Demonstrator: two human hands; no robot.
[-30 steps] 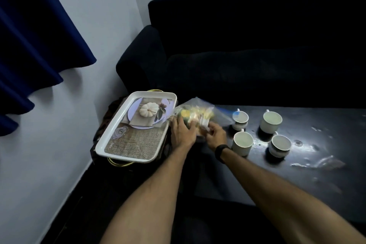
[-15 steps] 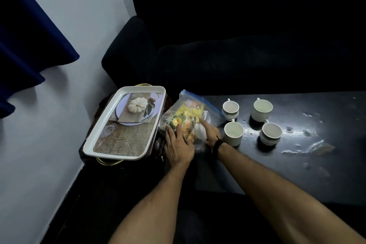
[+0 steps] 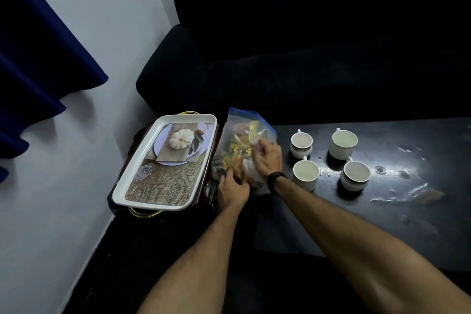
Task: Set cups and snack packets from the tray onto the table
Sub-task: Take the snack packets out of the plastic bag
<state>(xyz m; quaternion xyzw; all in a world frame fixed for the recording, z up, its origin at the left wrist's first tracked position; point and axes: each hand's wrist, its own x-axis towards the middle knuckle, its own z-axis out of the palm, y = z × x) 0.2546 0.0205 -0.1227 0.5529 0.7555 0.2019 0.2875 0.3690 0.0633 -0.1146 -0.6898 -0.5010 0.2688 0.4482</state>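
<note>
A clear zip bag of snack packets [image 3: 242,140], with a blue seal strip, lies at the left end of the dark table [image 3: 397,201]. My left hand [image 3: 233,190] grips the bag's near edge. My right hand [image 3: 267,158], with a black wristband, rests on top of the bag, fingers curled into the plastic. Several white cups stand on the table right of the bag, among them one at the back left [image 3: 301,145], one at the back right [image 3: 343,143] and one nearest my wrist [image 3: 305,173]. The white tray [image 3: 142,181] sits to the left with nothing on it but its printed pumpkin picture.
The tray rests on a small dark stand with gold handles, beside a pale wall. A dark sofa [image 3: 318,58] runs behind the table. A blue curtain [image 3: 33,58] hangs at the upper left. Wet glints mark the table's right half.
The bag has gone from lifted beside the tray to lying on the table. My right hand moved up onto its top; my left slid to its near edge.
</note>
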